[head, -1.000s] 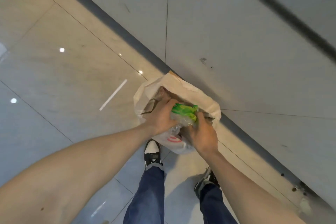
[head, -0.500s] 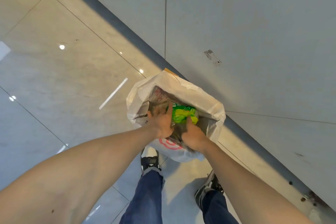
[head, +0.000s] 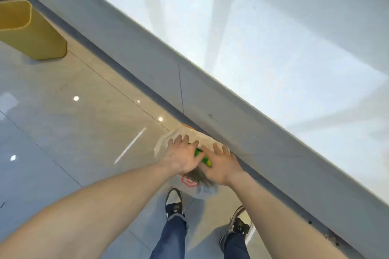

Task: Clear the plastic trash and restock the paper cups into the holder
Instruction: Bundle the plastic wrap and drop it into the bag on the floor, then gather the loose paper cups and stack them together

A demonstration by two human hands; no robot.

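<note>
**Both hands pressing down into the trash bag by the counter base**

I stand on a glossy floor of large grey and beige tiles (head: 69,111) that mirrors small ceiling lights. At the far left a mustard-yellow bin (head: 31,33) with rounded corners stands on the tiles, well apart from me. A grey counter front (head: 147,52) runs diagonally across, and above it lies a pale, shiny countertop (head: 273,38).

The white plastic bag (head: 181,132) sits on the floor against the counter's base, just beyond my shoes; it is thin and crumpled, with a red round mark low on its near side. My left hand (head: 181,156) lies flat on the bag's mouth, fingers spread. Between my hands shows a crinkled green and yellow wrapper (head: 200,154), wedged in the opening. My right hand (head: 221,166) is also splayed, palm down, touching the wrapper and bag; neither hand is closed around anything
</note>
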